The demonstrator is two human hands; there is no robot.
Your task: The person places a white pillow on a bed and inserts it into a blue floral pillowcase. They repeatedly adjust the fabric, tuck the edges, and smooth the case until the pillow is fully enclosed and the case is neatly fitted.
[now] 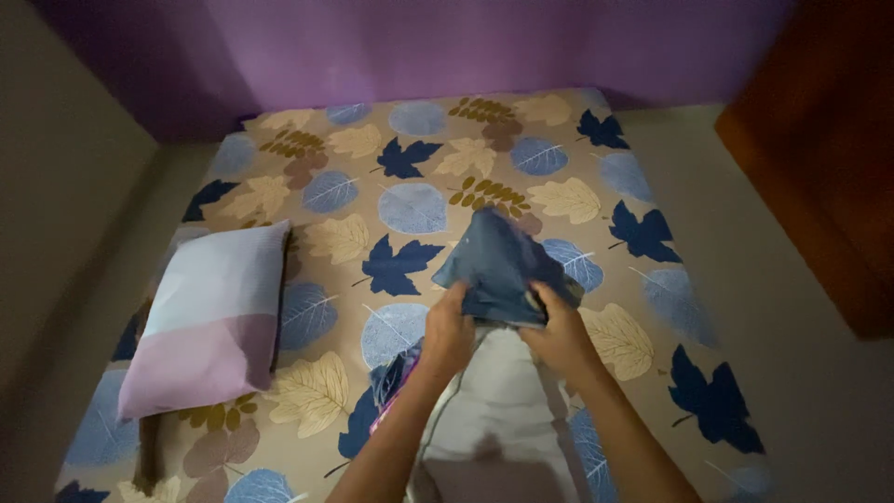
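Both hands are closed on a blue cloth [498,265], bunched and slightly blurred, just right of the middle of the bed [447,121]. The left hand [447,331] grips the cloth's lower edge from about seven o'clock, fingers curled up into the fabric. The right hand [559,331] pinches the same edge from about five o'clock, thumb on top. The two hands sit near each other, knuckles nearly level, with a narrow gap between them. The cloth rises from their grip to a soft peak toward twelve o'clock, its far end draped over the leaf-patterned sheet [410,210], which is tan with dark blue, pale blue and cream leaves.

Below the hands, toward six o'clock, a pale white pillow [503,401] lies between the forearms; the blue cloth meets its top end, but whether it is wrapped around the pillow or only resting against it I cannot tell. Just beside the left forearm, at about eight o'clock from the hands, a crumpled bit of dark blue and pink fabric [391,391] lies on the sheet.

Well apart at nine o'clock, a second pillow [214,321] lies flat near the bed's left edge, pale lilac at its far half and deeper mauve at its near half. A purple wall [484,47] runs behind the bed at twelve o'clock, and a dark wooden panel [819,158] stands at two o'clock.
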